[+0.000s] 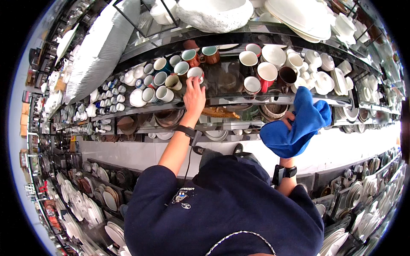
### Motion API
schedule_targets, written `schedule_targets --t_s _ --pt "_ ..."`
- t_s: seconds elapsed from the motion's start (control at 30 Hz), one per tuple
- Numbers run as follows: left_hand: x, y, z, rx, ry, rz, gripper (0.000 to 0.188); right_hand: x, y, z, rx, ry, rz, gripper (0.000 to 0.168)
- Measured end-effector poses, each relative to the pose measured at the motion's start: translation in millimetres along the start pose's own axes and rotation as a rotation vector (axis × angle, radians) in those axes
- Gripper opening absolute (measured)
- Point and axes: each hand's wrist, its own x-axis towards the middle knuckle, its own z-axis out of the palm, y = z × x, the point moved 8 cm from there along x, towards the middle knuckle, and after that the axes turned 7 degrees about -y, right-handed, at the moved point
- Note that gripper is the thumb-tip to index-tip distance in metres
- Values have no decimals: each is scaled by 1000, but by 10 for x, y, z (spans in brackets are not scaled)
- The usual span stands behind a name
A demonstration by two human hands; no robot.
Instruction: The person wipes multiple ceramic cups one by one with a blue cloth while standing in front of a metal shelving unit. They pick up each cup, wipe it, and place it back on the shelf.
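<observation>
My left hand (pixel 194 97) reaches over the glass shelf, its fingers on the rim of a red and white mug (pixel 195 75); whether they grip it I cannot tell. Around it stand a cream mug (pixel 165 94), an olive-toned mug (pixel 173 82) and brown mugs with pale green insides, one of them here (pixel 210 55). In front of the shelf, on the right, my right hand (pixel 289 120) holds a blue cloth (pixel 296 128), which hides most of the fingers. Beyond the cloth are a dark brown mug (pixel 287 76) and a red mug (pixel 266 72).
A large speckled white bowl (pixel 215 16) and stacked oval plates (pixel 302 17) sit on the upper shelf. Small cups crowd the left and white lidded pots the right. Below are a carved wooden piece (pixel 219 112) and bowls. Racks of plates (pixel 111 200) stand behind me.
</observation>
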Motion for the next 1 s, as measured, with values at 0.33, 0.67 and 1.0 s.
schedule_targets --t_s 0.33,0.67,1.0 --pt "286 -497 505 31 -141 65 17 -581 355 -732 -518 312 72 74" --pt "-553 171 -679 -1231 -110 -247 13 -293 750 -208 -561 208 218 67" --pt "-999 836 -1428 -1214 -67 57 28 392 1726 623 -1339 -82 68 65"
